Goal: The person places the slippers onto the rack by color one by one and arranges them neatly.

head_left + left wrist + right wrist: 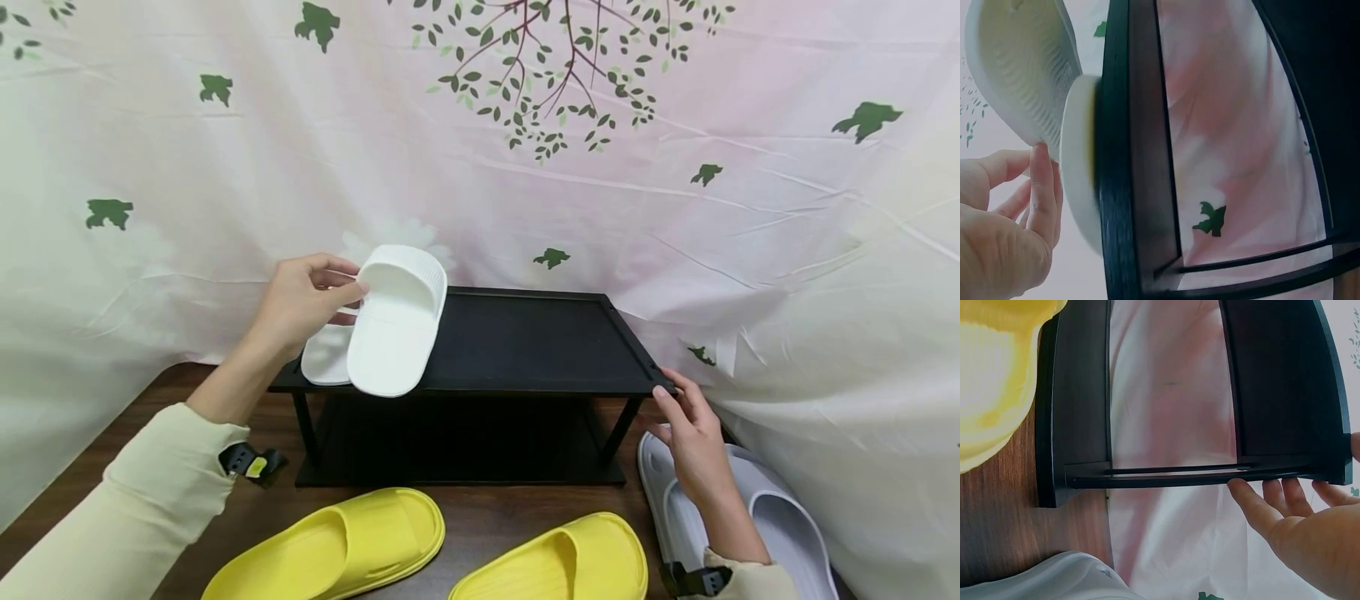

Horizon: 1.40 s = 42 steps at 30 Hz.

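Note:
My left hand (303, 304) pinches the side of a white slipper (393, 342) between thumb and fingers, holding it tilted above the left part of the black shoe rack (525, 342). Partly hidden behind it, another white slipper (326, 358) lies on the top shelf. In the left wrist view, the held slipper's ridged sole (1022, 62) shows above the fingertips. My right hand (697, 442) touches the rack's front right corner. The right wrist view shows those fingers (1254, 503) fairly straight against the rack's side, with the thumb at the top edge.
Two yellow slippers (397, 533) (600, 554) stand on the brown wooden floor (487, 517) in front of the rack. Grey slippers (787, 525) lie at the right, partly behind my right forearm. A leaf-patterned cloth (480, 208) hangs behind and around the rack.

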{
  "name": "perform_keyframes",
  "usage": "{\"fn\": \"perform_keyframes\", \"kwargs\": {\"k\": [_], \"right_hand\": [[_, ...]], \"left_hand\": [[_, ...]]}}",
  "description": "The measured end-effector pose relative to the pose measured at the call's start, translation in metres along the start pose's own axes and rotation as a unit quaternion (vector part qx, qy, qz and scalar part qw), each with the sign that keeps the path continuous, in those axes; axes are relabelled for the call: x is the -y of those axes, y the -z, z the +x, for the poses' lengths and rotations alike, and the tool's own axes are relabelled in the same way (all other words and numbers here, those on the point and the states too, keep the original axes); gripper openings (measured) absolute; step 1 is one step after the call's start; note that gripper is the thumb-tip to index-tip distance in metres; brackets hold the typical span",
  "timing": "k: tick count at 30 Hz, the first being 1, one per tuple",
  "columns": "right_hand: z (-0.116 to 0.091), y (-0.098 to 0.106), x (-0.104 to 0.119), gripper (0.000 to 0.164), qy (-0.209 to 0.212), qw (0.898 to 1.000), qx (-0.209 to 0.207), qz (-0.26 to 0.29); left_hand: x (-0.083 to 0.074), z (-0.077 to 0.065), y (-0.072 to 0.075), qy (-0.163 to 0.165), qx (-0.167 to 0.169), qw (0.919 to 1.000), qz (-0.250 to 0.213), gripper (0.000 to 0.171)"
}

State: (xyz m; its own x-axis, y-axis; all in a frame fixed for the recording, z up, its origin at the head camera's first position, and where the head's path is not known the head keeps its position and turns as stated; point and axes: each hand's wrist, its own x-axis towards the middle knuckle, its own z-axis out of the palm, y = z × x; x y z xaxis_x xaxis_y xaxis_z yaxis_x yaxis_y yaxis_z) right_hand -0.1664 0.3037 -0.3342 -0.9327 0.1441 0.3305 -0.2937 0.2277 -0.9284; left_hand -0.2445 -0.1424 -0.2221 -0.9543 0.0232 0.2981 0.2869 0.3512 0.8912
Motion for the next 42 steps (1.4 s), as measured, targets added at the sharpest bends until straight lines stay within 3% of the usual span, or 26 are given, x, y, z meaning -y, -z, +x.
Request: {"fn": "perform_keyframes", "kwargs": {"k": [12, 18, 29, 42], "right_hand": [[0.0, 0.001, 0.0, 0.054, -0.006, 1.0, -0.002, 0.001], [0.001, 0.001, 0.0, 0.053, -0.002, 1.0, -0.001, -0.001], [0.0, 0.001, 0.002, 0.053, -0.009, 1.0, 0.004, 0.005], [0.0, 0.001, 0.001, 0.053, -0.006, 1.0, 0.004, 0.007]], "left_hand": [[-0.008, 0.007, -0.02, 0.05, 0.027, 0.9973, -0.046, 0.033], [-0.007, 0.012, -0.028, 0.051, 0.038, 0.9966, -0.052, 0.033], [-0.007, 0.021, -0.046, 0.057, 0.046, 0.9973, -0.004, 0.027], [0.003, 0.027, -0.056, 0.074, 0.031, 0.9968, -0.007, 0.025]]}}
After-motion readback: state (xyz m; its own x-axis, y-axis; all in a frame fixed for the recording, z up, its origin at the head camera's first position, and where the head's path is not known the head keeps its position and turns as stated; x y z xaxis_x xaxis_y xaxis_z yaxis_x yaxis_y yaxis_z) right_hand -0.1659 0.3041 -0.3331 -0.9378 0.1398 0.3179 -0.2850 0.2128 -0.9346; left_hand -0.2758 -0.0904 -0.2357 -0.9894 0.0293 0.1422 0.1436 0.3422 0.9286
